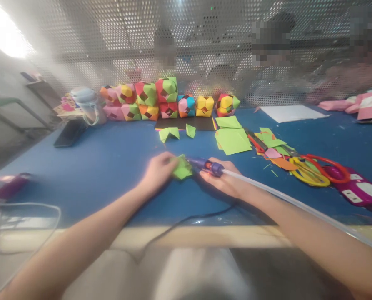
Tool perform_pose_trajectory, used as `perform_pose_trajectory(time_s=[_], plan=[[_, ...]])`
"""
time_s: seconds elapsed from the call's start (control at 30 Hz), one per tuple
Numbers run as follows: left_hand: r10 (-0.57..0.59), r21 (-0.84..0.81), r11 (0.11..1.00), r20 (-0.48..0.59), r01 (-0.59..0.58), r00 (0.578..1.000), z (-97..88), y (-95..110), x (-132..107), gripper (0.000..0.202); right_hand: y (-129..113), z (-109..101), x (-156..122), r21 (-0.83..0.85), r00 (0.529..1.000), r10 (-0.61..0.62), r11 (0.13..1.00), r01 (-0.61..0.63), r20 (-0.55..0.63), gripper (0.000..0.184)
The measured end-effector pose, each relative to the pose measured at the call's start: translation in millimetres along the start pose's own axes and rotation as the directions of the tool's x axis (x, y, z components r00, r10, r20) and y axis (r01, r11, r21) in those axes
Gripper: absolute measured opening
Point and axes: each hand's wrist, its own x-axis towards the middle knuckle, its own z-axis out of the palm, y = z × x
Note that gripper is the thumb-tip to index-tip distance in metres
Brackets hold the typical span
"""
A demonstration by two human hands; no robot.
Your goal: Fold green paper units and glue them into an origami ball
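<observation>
Between the fingers of my left hand (159, 171) is a folded green paper piece (182, 167), held just above the blue table. My right hand (221, 177) grips a purple hot glue gun (201, 163), its nozzle at the right side of the green paper. A long clear glue stick (267, 189) sticks out of the gun's back and runs over my right forearm. Beyond my hands lie folded green pieces (169, 133) and a smaller one (190, 131). To their right is a stack of green paper squares (234, 141).
Several colourful folded-paper balls (168, 91) line the back by a perforated metal screen (204, 54). Yellow-handled scissors (309, 171) and red-handled scissors (332, 166) lie on paper scraps at right, beside a purple object (359, 185). A phone (69, 133) and cup (87, 104) stand left. A black cord (186, 218) crosses the front edge.
</observation>
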Motion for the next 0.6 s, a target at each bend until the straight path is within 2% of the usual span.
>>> perform_pose_trajectory(time_s=[0.6], plan=[[0.040, 0.079, 0.996, 0.021, -0.041, 0.999, 0.4, 0.9, 0.5, 0.021, 2.9, 2.5, -0.4, -0.024, 0.999, -0.032, 0.999, 0.031, -0.036, 0.019]])
